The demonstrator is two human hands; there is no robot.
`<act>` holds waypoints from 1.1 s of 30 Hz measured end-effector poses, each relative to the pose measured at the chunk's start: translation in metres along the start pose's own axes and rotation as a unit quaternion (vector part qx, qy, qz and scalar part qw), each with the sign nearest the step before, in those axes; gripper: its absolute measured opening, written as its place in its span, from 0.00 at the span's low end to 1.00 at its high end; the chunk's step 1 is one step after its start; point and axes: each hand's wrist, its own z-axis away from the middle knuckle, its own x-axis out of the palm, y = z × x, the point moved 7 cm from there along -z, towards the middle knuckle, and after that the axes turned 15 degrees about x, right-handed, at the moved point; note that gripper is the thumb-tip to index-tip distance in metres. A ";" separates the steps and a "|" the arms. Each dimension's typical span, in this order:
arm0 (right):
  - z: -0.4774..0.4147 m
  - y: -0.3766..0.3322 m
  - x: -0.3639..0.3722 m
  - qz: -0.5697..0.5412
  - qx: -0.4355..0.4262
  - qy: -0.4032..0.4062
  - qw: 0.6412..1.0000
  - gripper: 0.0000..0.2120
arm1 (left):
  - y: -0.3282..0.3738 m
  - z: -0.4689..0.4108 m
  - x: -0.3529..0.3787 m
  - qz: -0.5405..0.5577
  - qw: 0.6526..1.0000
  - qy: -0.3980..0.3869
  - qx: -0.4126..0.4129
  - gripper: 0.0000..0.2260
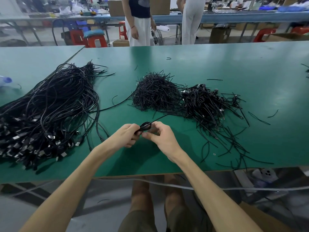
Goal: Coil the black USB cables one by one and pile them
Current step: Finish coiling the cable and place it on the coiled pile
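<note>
A small coil of black USB cable [145, 126] is held above the green table [217, 64], just in front of me. My left hand [127, 135] grips the coil from the left. My right hand [161, 138] pinches it from the right, thumb and fingers closed on the loops. A loose tail of the same cable runs up and right toward the piles. A big heap of uncoiled black USB cables [50, 111] with metal plugs lies at the left. A pile of coiled cables [202, 101] lies at the right.
A mound of short black twist ties [155, 92] sits in the middle, beside the coiled pile; stray ties are scattered to the right. Two people stand beyond the table's far edge. A blue-capped bottle [5, 80] lies at the far left.
</note>
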 end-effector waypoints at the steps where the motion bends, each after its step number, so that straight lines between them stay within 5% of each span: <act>1: -0.001 0.001 -0.001 -0.003 0.003 0.007 1.000 0.07 | 0.000 -0.001 0.000 0.008 1.000 0.018 0.000 0.14; 7: -0.003 0.007 -0.004 -0.017 0.012 0.011 1.000 0.08 | -0.002 -0.004 0.001 -0.025 0.998 0.048 0.018 0.13; 16: 0.000 0.007 -0.010 -0.077 0.022 0.028 0.996 0.04 | 0.005 -0.002 0.001 -0.251 0.960 0.067 0.107 0.16; 20: 0.002 0.007 -0.015 -0.044 0.018 0.080 0.996 0.02 | 0.004 0.002 0.007 -0.219 0.970 0.060 0.088 0.08; 33: 0.002 0.006 -0.012 -0.122 0.014 0.004 0.992 0.01 | 0.022 0.014 0.004 -0.251 0.946 -0.115 0.172 0.28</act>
